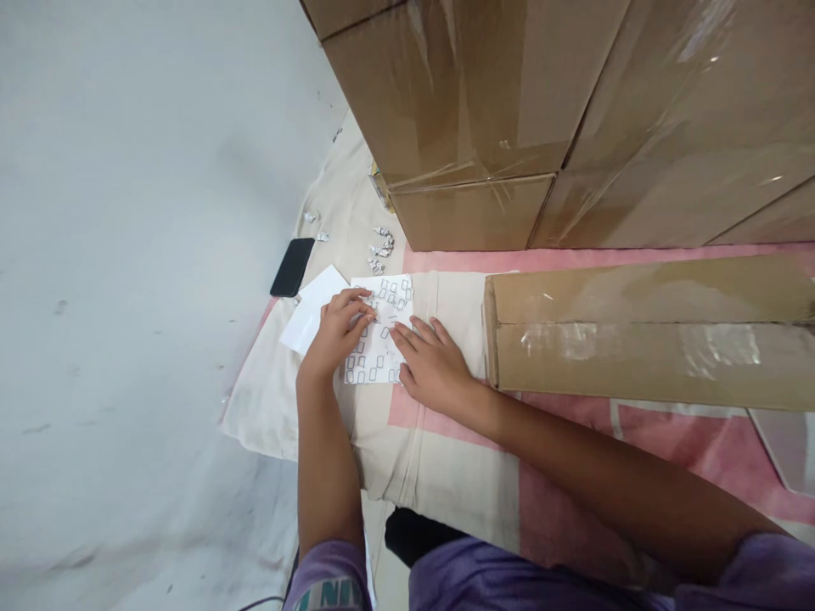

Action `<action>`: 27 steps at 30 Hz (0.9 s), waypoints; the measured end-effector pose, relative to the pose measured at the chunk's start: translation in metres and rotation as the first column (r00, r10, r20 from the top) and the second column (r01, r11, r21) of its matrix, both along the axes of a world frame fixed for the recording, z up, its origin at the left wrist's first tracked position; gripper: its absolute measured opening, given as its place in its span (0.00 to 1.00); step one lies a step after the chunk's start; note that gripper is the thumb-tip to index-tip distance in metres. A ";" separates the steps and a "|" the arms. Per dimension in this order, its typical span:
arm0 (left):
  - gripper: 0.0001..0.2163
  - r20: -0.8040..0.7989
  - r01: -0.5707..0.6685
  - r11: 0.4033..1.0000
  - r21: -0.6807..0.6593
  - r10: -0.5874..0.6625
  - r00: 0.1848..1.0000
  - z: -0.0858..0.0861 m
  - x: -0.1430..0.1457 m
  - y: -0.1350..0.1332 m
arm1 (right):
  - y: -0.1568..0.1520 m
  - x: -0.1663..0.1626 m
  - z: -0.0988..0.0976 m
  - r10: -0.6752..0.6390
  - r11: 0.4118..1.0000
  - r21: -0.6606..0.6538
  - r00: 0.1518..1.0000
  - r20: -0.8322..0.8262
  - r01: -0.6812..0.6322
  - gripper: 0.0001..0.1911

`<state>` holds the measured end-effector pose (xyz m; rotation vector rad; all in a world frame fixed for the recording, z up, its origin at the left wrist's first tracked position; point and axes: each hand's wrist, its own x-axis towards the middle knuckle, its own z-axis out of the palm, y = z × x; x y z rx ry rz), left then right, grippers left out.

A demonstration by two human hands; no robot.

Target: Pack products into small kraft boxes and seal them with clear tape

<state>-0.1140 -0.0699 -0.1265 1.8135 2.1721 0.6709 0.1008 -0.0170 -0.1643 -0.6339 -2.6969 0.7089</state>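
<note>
A white sheet of paper [377,348] covered with small drawn rectangles lies flat on the cloth between my hands. My left hand [339,329] rests over its left side, thumb and fingertips pinched together near the middle; whatever they hold, if anything, is too small to make out. On the right, my right hand [436,358] lies flat with its fingers stretched out, fingertips touching the sheet's right part. Blank white paper [304,318] lies to the left, partly behind my left hand.
A black phone [293,267] lies at the cloth's left edge by the pale wall [140,255]. Crumpled paper bits [382,246] sit beyond the sheet. Stacked taped cardboard boxes [471,204] rise behind, and a long cardboard box [637,339] lies to the right.
</note>
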 end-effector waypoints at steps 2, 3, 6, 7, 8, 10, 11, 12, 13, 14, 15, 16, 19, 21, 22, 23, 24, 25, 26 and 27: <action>0.08 0.076 0.011 1.000 0.030 -0.013 0.997 0.001 -0.002 -0.001 | 0.000 0.000 0.001 -0.002 1.000 0.004 1.000 0.003 0.002 0.30; 0.09 0.112 0.008 0.999 0.047 -0.013 0.994 0.002 -0.004 -0.002 | 0.000 0.000 0.001 -0.002 1.000 0.005 1.000 0.004 0.002 0.30; 0.09 0.191 -0.065 0.995 0.078 0.049 0.980 0.001 -0.008 -0.005 | 0.001 0.000 0.002 0.001 1.000 -0.010 1.000 0.006 -0.001 0.30; 0.10 0.211 -0.103 0.991 0.079 0.085 0.974 0.001 -0.009 -0.006 | 0.001 0.000 0.003 -0.001 1.000 -0.023 1.000 -0.001 0.001 0.30; 0.09 0.228 -0.136 0.987 0.081 0.114 0.967 0.000 -0.009 -0.006 | 0.002 0.001 0.003 -0.007 0.999 -0.041 1.000 -0.016 0.007 0.30; 0.09 0.255 -0.163 0.982 0.090 0.136 0.957 0.001 -0.006 -0.006 | 0.004 0.001 0.002 -0.040 0.995 -0.094 0.996 -0.081 0.032 0.30; 0.10 0.265 -0.159 0.982 0.101 0.127 0.956 0.003 -0.002 -0.007 | 0.005 0.002 0.002 -0.062 0.991 -0.129 0.990 -0.130 0.046 0.29; 0.12 0.270 -0.147 0.982 0.116 0.111 0.956 0.005 0.004 -0.008 | 0.006 0.002 0.002 -0.087 0.984 -0.167 0.979 -0.185 0.056 0.28; 0.14 0.267 -0.137 0.981 0.134 0.097 0.959 0.008 0.011 -0.009 | 0.006 0.003 0.002 -0.114 0.976 -0.207 0.964 -0.242 0.064 0.26; 0.15 0.253 -0.135 0.978 0.157 0.092 0.963 0.011 0.019 -0.012 | 0.007 0.004 0.003 -0.144 0.966 -0.249 0.944 -0.296 0.069 0.25; 0.14 0.224 -0.139 0.973 0.183 0.097 0.970 0.014 0.029 -0.016 | 0.006 0.004 0.005 -0.178 0.952 -0.297 0.924 -0.339 0.074 0.23; 0.12 0.183 -0.149 0.966 0.212 0.110 0.977 0.017 0.039 -0.022 | 0.006 0.006 0.007 -0.215 0.933 -0.350 0.904 -0.369 0.079 0.21; 0.08 0.010 -0.162 0.940 0.301 0.166 0.986 0.021 0.070 -0.043 | 0.000 0.010 0.015 -0.293 0.865 -0.496 0.876 -0.383 0.073 0.17; 0.05 -0.119 -0.133 0.927 0.351 0.185 0.975 0.022 0.086 -0.057 | -0.004 0.015 0.020 -0.297 0.845 -0.532 0.869 -0.395 0.047 0.15; 0.04 -0.174 -0.113 0.921 0.373 0.189 0.967 0.023 0.093 -0.063 | -0.007 0.017 0.022 -0.291 0.846 -0.533 0.863 -0.413 0.030 0.14; 0.03 -0.214 -0.092 0.915 0.393 0.189 0.958 0.024 0.099 -0.069 | -0.010 0.020 0.024 -0.284 0.849 -0.529 0.855 -0.435 0.012 0.12; 0.02 -0.240 -0.072 0.908 0.414 0.185 0.953 0.025 0.105 -0.073 | -0.012 0.024 0.026 -0.277 0.852 -0.524 0.844 -0.459 -0.006 0.10; 0.02 -0.252 -0.053 0.900 0.433 0.177 0.951 0.027 0.110 -0.077 | -0.014 0.027 0.028 -0.271 0.855 -0.518 0.833 -0.483 -0.023 0.09; 0.01 -0.255 -0.036 0.892 0.450 0.167 0.952 0.028 0.115 -0.079 | -0.016 0.032 0.029 -0.265 0.858 -0.513 0.822 -0.504 -0.039 0.09; 0.02 -0.251 -0.022 0.883 0.468 0.157 0.955 0.029 0.121 -0.081 | -0.018 0.038 0.031 -0.253 0.861 -0.505 0.811 -0.528 -0.060 0.10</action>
